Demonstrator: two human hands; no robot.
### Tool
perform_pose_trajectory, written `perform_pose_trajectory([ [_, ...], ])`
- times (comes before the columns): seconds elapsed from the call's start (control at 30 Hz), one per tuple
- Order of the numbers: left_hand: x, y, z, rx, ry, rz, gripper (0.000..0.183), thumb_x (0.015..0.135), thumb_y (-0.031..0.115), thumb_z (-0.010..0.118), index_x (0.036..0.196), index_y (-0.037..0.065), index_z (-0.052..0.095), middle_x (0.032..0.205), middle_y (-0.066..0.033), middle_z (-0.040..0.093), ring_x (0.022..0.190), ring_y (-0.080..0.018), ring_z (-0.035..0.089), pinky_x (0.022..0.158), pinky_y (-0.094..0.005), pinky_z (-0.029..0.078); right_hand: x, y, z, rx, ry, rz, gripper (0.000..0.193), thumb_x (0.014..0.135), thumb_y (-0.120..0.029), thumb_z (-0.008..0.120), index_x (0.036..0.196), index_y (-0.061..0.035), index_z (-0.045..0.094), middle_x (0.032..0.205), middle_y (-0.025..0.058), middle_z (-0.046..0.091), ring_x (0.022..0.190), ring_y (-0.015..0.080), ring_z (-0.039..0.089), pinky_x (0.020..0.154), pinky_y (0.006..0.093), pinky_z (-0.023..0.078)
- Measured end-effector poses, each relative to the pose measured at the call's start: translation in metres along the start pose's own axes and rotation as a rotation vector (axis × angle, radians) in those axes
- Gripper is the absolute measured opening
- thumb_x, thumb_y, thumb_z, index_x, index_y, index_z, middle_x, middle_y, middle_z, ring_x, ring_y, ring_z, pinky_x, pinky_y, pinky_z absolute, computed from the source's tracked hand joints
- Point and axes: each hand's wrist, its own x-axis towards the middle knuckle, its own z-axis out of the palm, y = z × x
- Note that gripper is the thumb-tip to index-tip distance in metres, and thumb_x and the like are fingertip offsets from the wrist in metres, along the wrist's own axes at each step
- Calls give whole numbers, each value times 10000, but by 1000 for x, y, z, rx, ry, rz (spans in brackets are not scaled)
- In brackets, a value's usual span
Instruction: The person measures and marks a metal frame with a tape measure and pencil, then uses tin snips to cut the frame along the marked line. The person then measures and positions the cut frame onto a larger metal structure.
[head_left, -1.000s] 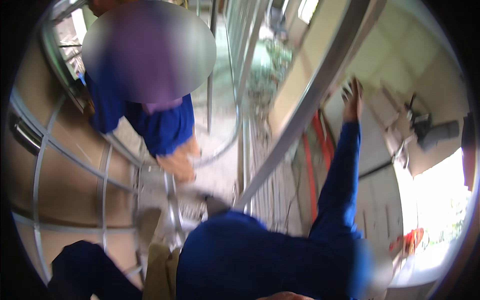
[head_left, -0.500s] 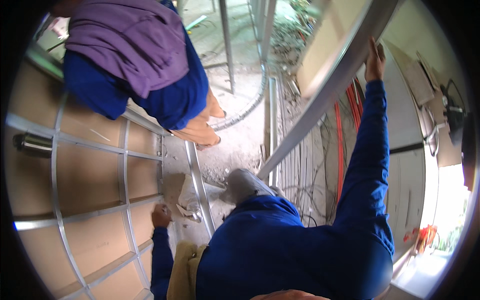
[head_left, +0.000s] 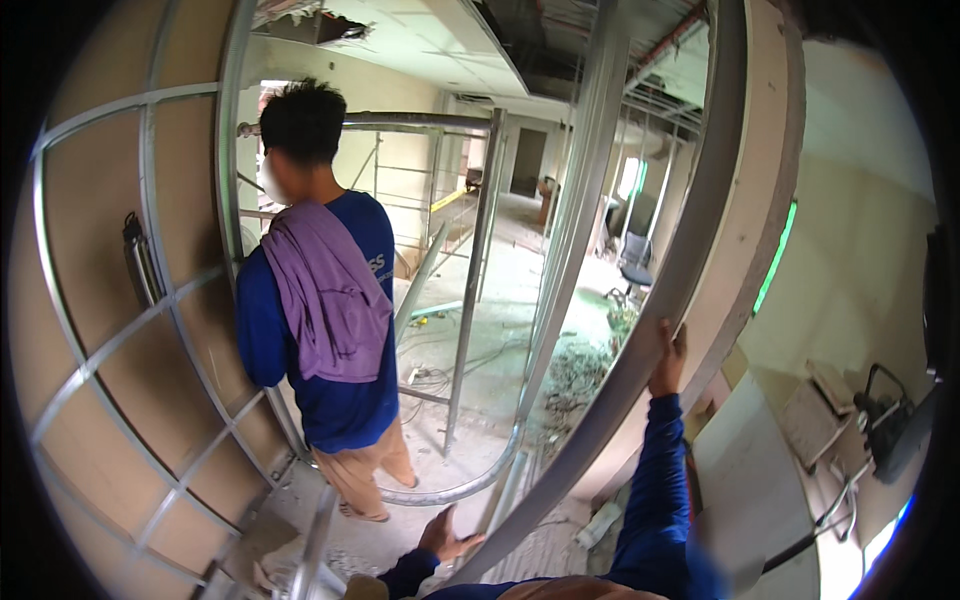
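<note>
A long grey metal stud (head_left: pixel 690 250) rises from the lower middle past the top of the view, bowed by the lens. My right hand (head_left: pixel 668 362) grips its right edge at about mid-height, arm stretched forward. Beside the stud's lower part is my left hand (head_left: pixel 450 537), fingers spread and thumb up. Its fingertips come up to the metal; whether they touch it I cannot tell.
A co-worker (head_left: pixel 335 290) with a purple cloth over the shoulder stands ahead left, back turned. At left is a metal-framed panel wall (head_left: pixel 110 290) with a dark bottle (head_left: pixel 140 260). A curved floor track (head_left: pixel 450 492), rubble (head_left: pixel 570 375) and an office chair (head_left: pixel 635 262) lie beyond.
My view has tipped up from the floor to the room. My left hand has come from beside the panel wall to the stud's lower part. My right hand stays on the stud.
</note>
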Motion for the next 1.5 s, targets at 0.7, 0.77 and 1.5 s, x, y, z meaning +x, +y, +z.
perform_pose_trajectory([
  [0.7, 23, 129, 0, 428, 532, -158, 344, 930, 334, 587, 722, 60, 573, 633, -194, 580, 627, -377, 625, 549, -473, 477, 49, -164, 46, 107, -41, -393, 427, 996, -185, 529, 1345, 38, 426, 1303, 255, 504, 1214, 307, 480, 1053, 392, 353],
  [0.77, -11, 136, -30, 614, 514, -305, 354, 904, 360, 608, 685, 86, 557, 610, -175, 570, 597, -377, 617, 530, -465, 469, 56, -187, 54, -255, 77, -728, 472, 1000, -187, 490, 1419, 7, 389, 1350, 272, 475, 1260, 351, 471, 1067, 420, 346],
  [1.5, -527, 237, -174, 555, 761, -578, 390, 975, 350, 540, 805, 3, 594, 731, -191, 578, 703, -413, 572, 643, -478, 431, -118, -411, 30, 1483, -685, 535, 551, 998, -519, 437, 1229, -27, 526, 1040, 142, 659, 908, 269, 687, 772, 384, 595],
])
